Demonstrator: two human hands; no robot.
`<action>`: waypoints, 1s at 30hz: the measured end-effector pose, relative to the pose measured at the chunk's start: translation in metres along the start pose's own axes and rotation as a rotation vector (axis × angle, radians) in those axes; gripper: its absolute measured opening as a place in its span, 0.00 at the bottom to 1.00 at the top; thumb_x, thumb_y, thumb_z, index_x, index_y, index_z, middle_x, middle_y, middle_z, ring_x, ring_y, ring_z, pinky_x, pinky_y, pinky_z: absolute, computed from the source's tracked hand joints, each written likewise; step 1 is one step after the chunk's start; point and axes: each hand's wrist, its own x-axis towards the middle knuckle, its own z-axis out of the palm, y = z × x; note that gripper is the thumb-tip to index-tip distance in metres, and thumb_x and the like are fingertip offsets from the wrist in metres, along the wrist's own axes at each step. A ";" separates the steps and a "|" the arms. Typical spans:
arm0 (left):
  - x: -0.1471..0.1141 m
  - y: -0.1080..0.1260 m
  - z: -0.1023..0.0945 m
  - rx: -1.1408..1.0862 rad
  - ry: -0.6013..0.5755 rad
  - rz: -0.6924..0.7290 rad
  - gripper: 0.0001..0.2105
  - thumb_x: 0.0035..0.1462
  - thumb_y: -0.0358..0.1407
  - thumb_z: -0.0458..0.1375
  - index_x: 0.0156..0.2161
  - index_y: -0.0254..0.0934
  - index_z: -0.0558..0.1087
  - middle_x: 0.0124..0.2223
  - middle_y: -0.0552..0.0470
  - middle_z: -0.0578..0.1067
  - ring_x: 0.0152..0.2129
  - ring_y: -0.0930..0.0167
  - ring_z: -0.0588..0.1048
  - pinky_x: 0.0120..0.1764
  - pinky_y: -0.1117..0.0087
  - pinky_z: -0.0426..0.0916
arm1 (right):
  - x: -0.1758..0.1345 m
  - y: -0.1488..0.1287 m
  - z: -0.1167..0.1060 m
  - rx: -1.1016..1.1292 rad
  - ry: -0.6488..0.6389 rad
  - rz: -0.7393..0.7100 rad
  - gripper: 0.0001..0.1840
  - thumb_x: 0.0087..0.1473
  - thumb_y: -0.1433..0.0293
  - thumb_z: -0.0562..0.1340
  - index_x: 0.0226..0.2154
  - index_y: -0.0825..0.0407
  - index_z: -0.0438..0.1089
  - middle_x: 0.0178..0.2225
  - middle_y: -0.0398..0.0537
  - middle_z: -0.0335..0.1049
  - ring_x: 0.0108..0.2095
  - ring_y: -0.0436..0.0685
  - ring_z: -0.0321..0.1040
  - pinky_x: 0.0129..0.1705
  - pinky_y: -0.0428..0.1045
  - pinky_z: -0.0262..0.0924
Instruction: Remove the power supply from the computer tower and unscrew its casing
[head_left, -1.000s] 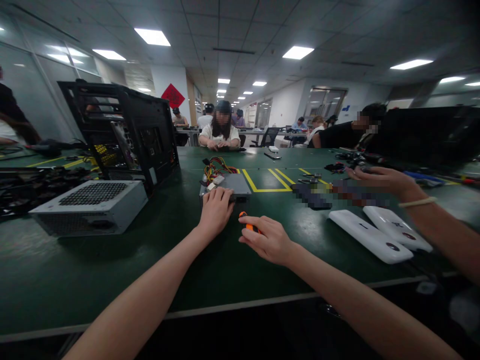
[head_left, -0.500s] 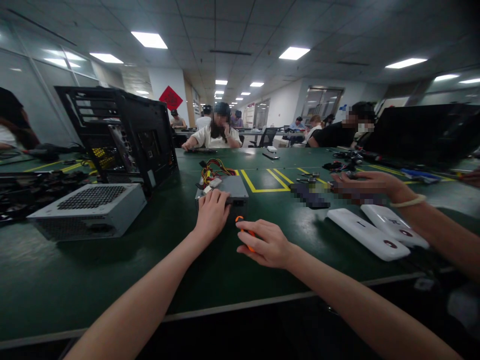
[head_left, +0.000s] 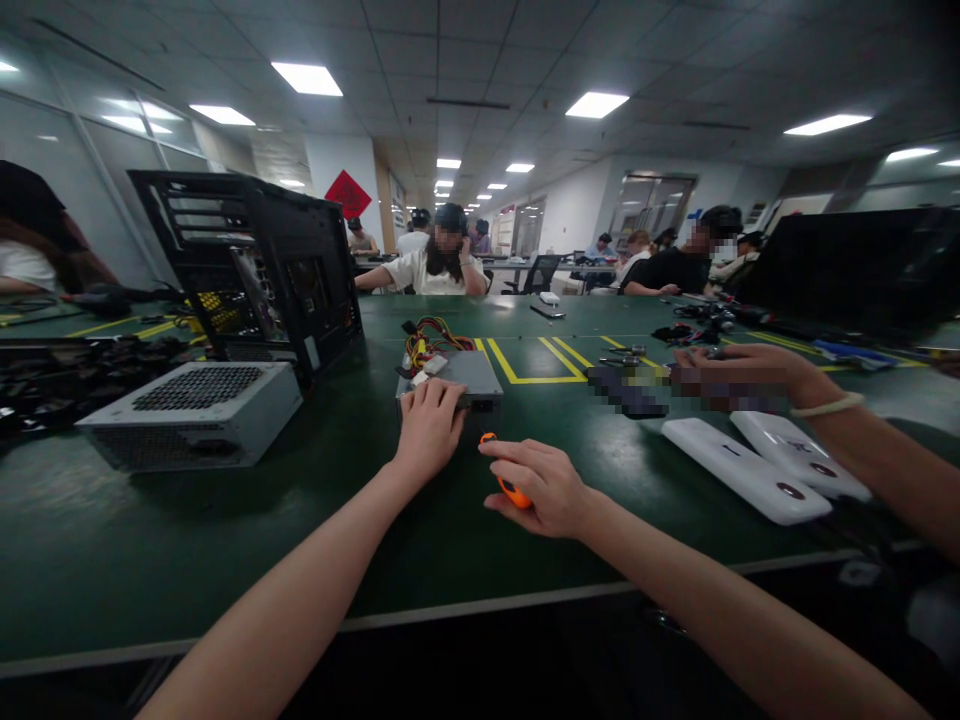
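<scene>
L hand (head_left: 431, 425) is on the near top edge of the grey PSU (head_left: 480, 372), fingers bent over it; can't tell if they grip or just rest. PSU sits on the green table (head_left: 420, 570), approx. centre, w/ multicoloured cables (head_left: 431, 332) bunched at its back L corner. R hand (head_left: 544, 490), just in front, has fingers curled round an orange-and-black tool (head_left: 514, 493) (working end too dark to make out). Farther L: 2nd PSU (head_left: 199, 387), mesh side up, near a black PC case (head_left: 334, 270). Far R: co-worker's hand (head_left: 780, 372) beyond two white devices (head_left: 742, 470).
</scene>
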 end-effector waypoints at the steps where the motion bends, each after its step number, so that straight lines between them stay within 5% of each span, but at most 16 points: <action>1: 0.000 -0.001 0.000 -0.013 0.000 0.005 0.14 0.54 0.33 0.50 0.46 0.40 0.64 0.45 0.47 0.67 0.43 0.63 0.62 0.42 0.60 0.56 | 0.000 -0.001 -0.001 0.000 -0.030 -0.015 0.13 0.54 0.64 0.55 0.40 0.55 0.58 0.40 0.59 0.68 0.37 0.55 0.68 0.34 0.49 0.64; 7: 0.001 -0.005 0.001 -0.072 0.008 0.010 0.14 0.52 0.33 0.52 0.46 0.40 0.65 0.45 0.48 0.67 0.44 0.63 0.62 0.43 0.61 0.56 | 0.005 -0.004 0.000 -0.047 -0.081 -0.095 0.15 0.54 0.65 0.55 0.43 0.54 0.59 0.42 0.61 0.67 0.37 0.55 0.68 0.34 0.49 0.63; 12: 0.002 -0.005 0.002 -0.084 0.003 0.003 0.14 0.52 0.32 0.52 0.46 0.40 0.65 0.45 0.48 0.67 0.43 0.64 0.63 0.43 0.61 0.55 | 0.003 -0.003 0.004 0.009 0.030 -0.018 0.17 0.51 0.61 0.59 0.37 0.55 0.57 0.37 0.58 0.70 0.34 0.54 0.70 0.31 0.47 0.64; 19: 0.003 -0.005 0.002 -0.097 0.003 -0.001 0.14 0.52 0.32 0.51 0.45 0.41 0.66 0.44 0.48 0.67 0.43 0.64 0.62 0.44 0.61 0.55 | 0.005 -0.003 -0.003 0.050 -0.059 -0.038 0.18 0.53 0.63 0.55 0.43 0.57 0.59 0.40 0.60 0.68 0.38 0.57 0.68 0.33 0.49 0.64; 30: 0.003 -0.005 0.003 -0.087 0.012 0.008 0.14 0.52 0.32 0.51 0.45 0.41 0.66 0.44 0.48 0.67 0.43 0.64 0.63 0.43 0.61 0.55 | 0.002 -0.002 -0.002 0.138 -0.013 0.032 0.20 0.52 0.60 0.56 0.42 0.57 0.58 0.39 0.58 0.68 0.40 0.56 0.68 0.36 0.48 0.65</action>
